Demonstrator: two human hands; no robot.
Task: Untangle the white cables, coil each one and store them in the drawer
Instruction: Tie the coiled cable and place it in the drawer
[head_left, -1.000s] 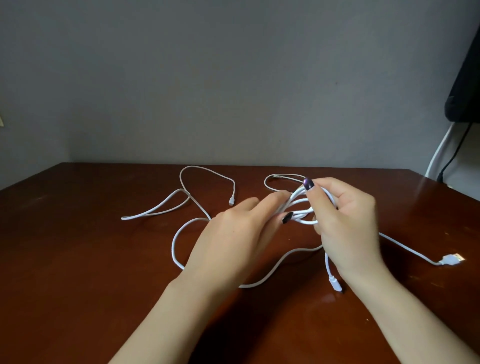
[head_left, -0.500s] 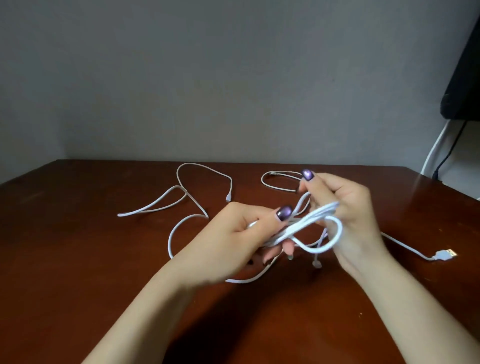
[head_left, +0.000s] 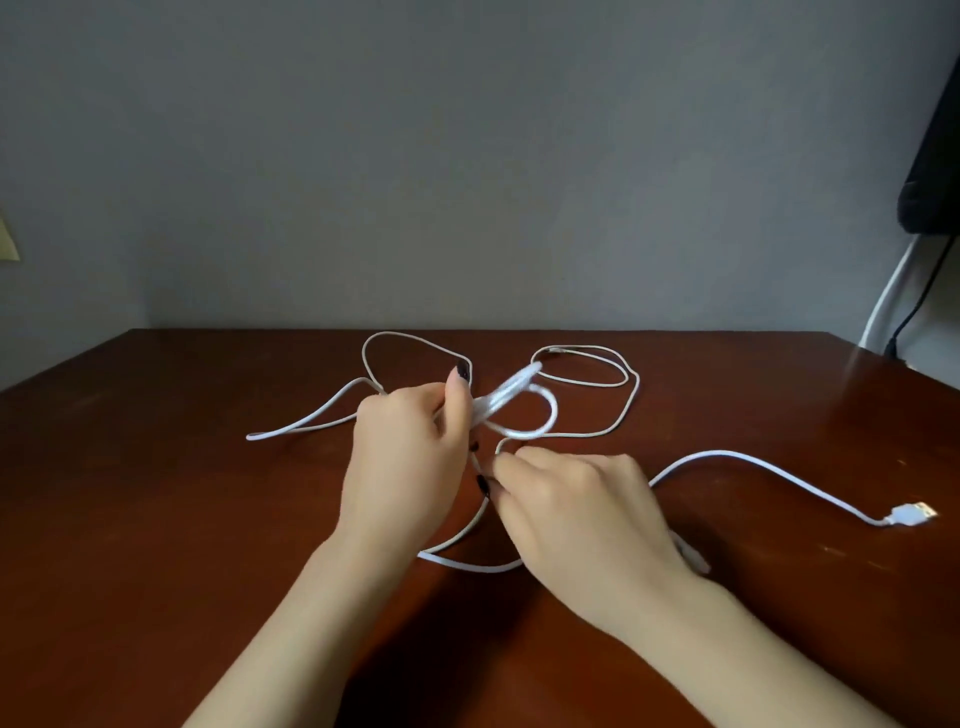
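Observation:
White cables lie tangled across the middle of the brown table (head_left: 156, 519). My left hand (head_left: 405, 457) is raised a little and grips a small coil of white cable (head_left: 524, 405), its loops sticking out to the right past my thumb. My right hand (head_left: 576, 499) sits lower, just right of the left, fingers curled round a strand below the coil. A thicker cable (head_left: 753, 462) runs right to a USB plug (head_left: 911, 514). A thinner cable (head_left: 582, 364) loops at the back. No drawer is in view.
A grey wall stands behind the table. At the far right edge hangs a black object (head_left: 935, 156) with a white and a black cord (head_left: 893, 280) dropping behind the table's corner. Bare tabletop lies left and front.
My left hand has taken over the coil and lifted it up and left. My right hand let go of the coil, dropped lower and gripped a strand beneath it.

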